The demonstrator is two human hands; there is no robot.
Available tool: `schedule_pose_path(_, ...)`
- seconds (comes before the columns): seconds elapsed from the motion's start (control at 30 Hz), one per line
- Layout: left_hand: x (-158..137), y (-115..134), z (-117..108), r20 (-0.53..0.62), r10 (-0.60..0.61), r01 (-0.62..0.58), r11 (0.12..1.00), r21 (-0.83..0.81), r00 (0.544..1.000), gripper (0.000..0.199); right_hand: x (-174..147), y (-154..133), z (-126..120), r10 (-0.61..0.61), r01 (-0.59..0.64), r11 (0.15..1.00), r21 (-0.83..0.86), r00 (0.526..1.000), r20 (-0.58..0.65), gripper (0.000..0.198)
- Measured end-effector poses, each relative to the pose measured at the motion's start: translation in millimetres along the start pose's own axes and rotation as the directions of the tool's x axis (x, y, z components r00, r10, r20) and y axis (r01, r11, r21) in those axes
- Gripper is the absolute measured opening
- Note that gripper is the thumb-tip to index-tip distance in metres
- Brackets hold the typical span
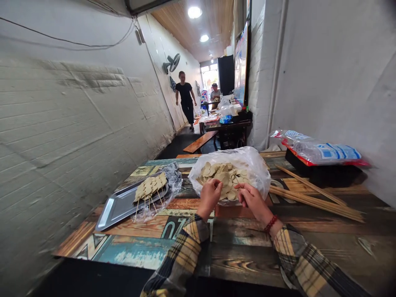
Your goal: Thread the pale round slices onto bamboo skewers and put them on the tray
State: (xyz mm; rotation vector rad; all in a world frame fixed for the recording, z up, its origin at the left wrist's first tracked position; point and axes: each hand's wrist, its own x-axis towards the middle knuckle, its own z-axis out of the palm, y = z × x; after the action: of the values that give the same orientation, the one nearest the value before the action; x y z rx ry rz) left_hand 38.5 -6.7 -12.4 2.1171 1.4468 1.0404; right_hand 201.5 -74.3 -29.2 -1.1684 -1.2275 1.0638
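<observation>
A clear plastic bag [261,175] full of pale, thin, flat slices [206,170] lies open on the table in front of me. At its near edge, my left hand [211,196] is closed in a pinch, with a pale slice [225,178] at its fingertips. My right hand [253,201], a red beaded bracelet at its wrist, is also over the near edge of the bag. Its fingers are curled together, and what they hold is too small to make out. To the left, a metal tray [119,211] bears several skewers threaded with slices [150,187].
Bare wooden skewers [318,202] lie at the right. Behind them stands a black container [312,171] with plastic packaging on it. Crumpled clear film [175,177] touches the tray. Farther back, one person [185,97] walks and another sits at a table.
</observation>
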Motion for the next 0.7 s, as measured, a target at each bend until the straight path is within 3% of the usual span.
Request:
schedule_pose_path(0.1,7,-2,12,0.008,0.049,-0.049,0.952,0.303,0.999,0.017,4,5,-5,0.007,-0.007,1.0,0.022,1.0,-0.003,0.018)
schedule_pose_path(0.23,9,-4,24,0.053,0.024,-0.048,0.858,0.511,0.998,0.018,1,10,-7,0.049,-0.05,0.998,0.031,0.998,0.029,0.017)
schedule_pose_path(0.47,11,-1,32,0.06,-0.024,-0.016,0.807,0.59,0.998,0.017,1,13,-5,0.117,-0.12,0.988,0.094,0.992,0.041,0.022)
schedule_pose_path(0.7,12,-4,33,0.031,0.011,-0.027,0.801,0.597,0.999,0.019,1,11,-7,0.086,-0.085,0.989,0.122,0.996,-0.002,0.022)
